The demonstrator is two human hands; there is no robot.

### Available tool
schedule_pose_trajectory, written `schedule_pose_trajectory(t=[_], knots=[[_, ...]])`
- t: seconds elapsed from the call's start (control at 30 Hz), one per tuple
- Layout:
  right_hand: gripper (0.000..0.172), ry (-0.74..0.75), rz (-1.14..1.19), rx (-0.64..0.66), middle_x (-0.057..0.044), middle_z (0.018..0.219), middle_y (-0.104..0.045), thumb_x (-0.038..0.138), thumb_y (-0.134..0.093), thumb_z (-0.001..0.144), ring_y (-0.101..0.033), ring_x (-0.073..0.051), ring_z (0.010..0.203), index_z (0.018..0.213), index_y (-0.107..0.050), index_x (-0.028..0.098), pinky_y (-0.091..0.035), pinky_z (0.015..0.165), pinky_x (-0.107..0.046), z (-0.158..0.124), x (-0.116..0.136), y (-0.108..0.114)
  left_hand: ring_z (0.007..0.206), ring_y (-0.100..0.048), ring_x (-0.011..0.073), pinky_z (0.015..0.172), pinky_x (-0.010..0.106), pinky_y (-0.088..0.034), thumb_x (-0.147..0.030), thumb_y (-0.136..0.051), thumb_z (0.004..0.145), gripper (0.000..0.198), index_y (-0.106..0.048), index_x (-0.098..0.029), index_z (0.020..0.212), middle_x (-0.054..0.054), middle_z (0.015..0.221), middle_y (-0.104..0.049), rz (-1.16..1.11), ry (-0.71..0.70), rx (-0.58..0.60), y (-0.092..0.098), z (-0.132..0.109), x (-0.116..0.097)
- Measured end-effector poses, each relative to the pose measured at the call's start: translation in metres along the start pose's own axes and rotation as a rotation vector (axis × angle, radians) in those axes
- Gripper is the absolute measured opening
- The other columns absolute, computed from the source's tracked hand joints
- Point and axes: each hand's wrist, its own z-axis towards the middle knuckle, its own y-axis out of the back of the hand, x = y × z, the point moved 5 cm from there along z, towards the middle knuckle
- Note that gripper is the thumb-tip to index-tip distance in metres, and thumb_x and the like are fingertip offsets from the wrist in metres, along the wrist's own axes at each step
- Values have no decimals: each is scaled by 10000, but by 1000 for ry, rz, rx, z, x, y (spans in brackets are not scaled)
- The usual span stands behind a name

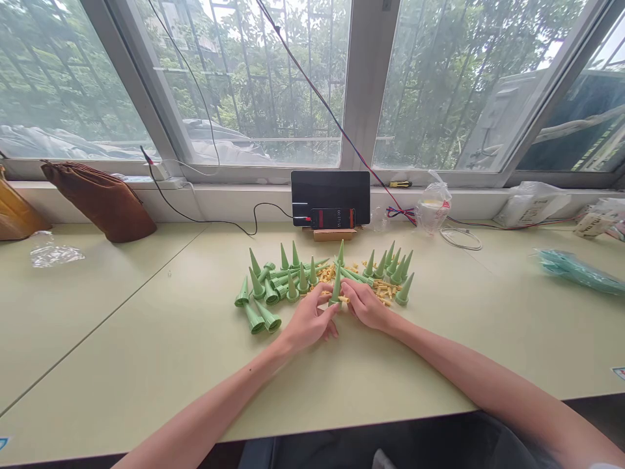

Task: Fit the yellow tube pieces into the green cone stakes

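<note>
My left hand [311, 321] and my right hand [365, 305] meet at the middle of the pale green table [146, 339]. Between their fingertips stands a green cone-shaped spike [336, 285], point up; the left fingers pinch its base. My right fingers are closed on a small yellow piece [344, 299] at the cone's base. Several more green cones [273, 283] stand or lie in a cluster just behind and left of my hands. Loose yellow small parts [383, 288] lie scattered to the right, among another group of upright cones [396, 267].
A black tablet [331, 195] with a phone [333, 218] leaning on it stands at the window sill. A brown pouch [100, 198] lies far left, a clear plastic bag [51, 254] beside it. Plastic bags [432, 205] and a teal bag [576, 270] lie right.
</note>
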Motion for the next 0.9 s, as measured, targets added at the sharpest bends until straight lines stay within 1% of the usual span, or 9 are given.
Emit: schedule_pose_trajectory(t=[0.2,0.43,0.57,0.77,0.9], knots=[[378,-18,3,9,28,552,-401,448,-250,1031,-446,-162,511,755,-402,239,-387,554,-319,0,1,-1,492,-662,120,403,229,-520,-460,-550,893,314,-470,-225,1086,128,1183,-640,-9,-10,-12,0,1,0],[380,-11,75,27,21,583,-463,454,-284,1025,-566,-172,571,734,-395,235,-440,595,-320,1,3,-1,494,-653,125,418,232,-521,-464,-546,894,315,-505,-221,1090,87,1027,-676,10,-34,-38,2,0,-2],[382,-29,104,46,28,568,-472,467,-302,1021,-584,-171,550,735,-400,232,-448,592,-318,1,0,-2,497,-649,137,410,232,-512,-472,-540,896,334,-507,-217,1109,73,938,-676,35,-44,-38,3,0,-2],[394,-54,158,77,47,517,-431,520,-318,1004,-591,-181,507,746,-403,234,-452,583,-323,1,-4,-4,510,-645,146,431,228,-510,-463,-524,911,336,-512,-222,1145,32,793,-667,100,-59,-35,5,0,-3],[397,-68,151,85,27,546,-526,545,-333,993,-587,-185,519,747,-387,237,-459,598,-333,1,-5,-4,478,-619,122,431,224,-492,-461,-520,915,328,-524,-229,1147,37,867,-667,128,-84,-53,6,0,-3]])
